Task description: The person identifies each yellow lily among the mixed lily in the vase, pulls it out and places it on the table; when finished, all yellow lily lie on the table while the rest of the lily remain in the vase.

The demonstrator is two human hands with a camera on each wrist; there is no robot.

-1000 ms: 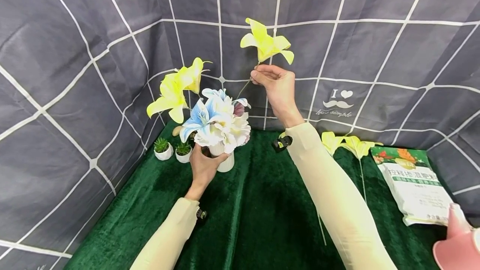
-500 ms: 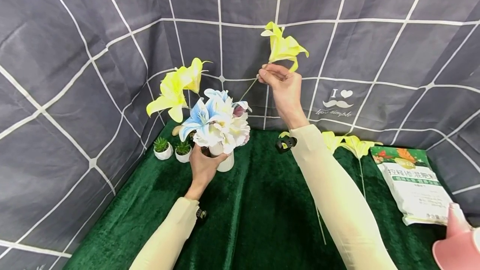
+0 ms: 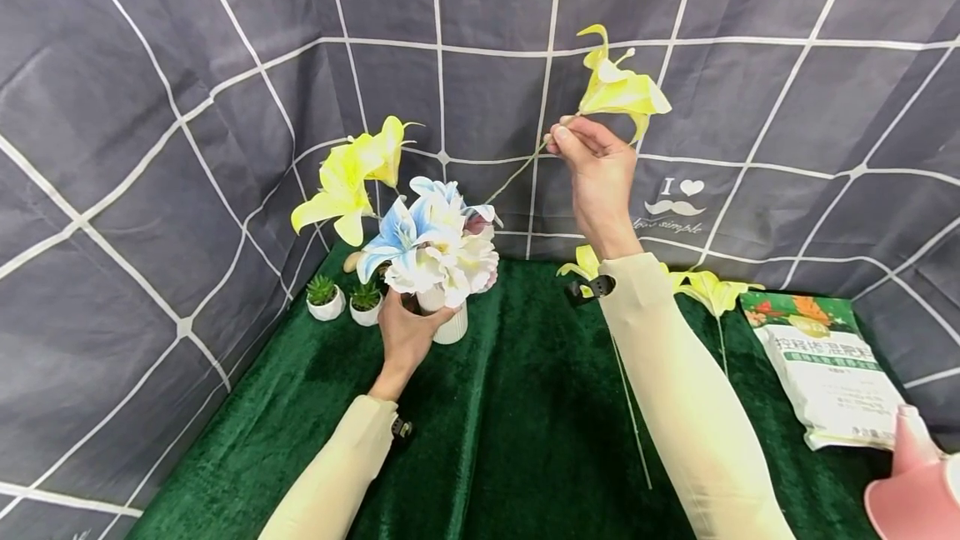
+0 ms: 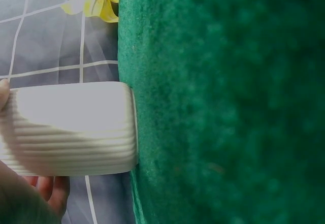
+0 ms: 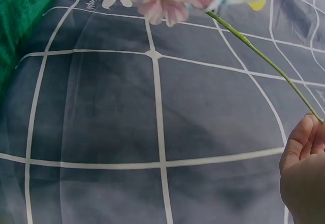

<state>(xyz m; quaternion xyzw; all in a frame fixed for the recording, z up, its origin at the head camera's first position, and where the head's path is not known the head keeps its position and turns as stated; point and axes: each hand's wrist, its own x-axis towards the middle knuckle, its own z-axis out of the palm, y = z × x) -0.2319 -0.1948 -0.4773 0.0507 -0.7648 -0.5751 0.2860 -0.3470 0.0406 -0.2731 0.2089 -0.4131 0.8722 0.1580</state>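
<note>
My left hand grips a white ribbed vase that stands on the green cloth, fingers and thumb round its sides. Out of the vase rise white and pink blooms, a blue lily and yellow lilies leaning left. Up and to the right, my right hand pinches the stem of another yellow lily just below its bloom. That stem slants down to the left behind the bouquet; its lower end is hidden by the flowers.
Two small potted succulents stand left of the vase. More yellow lilies with long stems lie at the right, partly under my right arm. Beyond them are a white and green bag and a pink watering can. Grey checked fabric hangs behind.
My right hand has moved to the right with the yellow lily, whose bloom now tips further right and shows more stem. The left hand and vase have stayed put.
</note>
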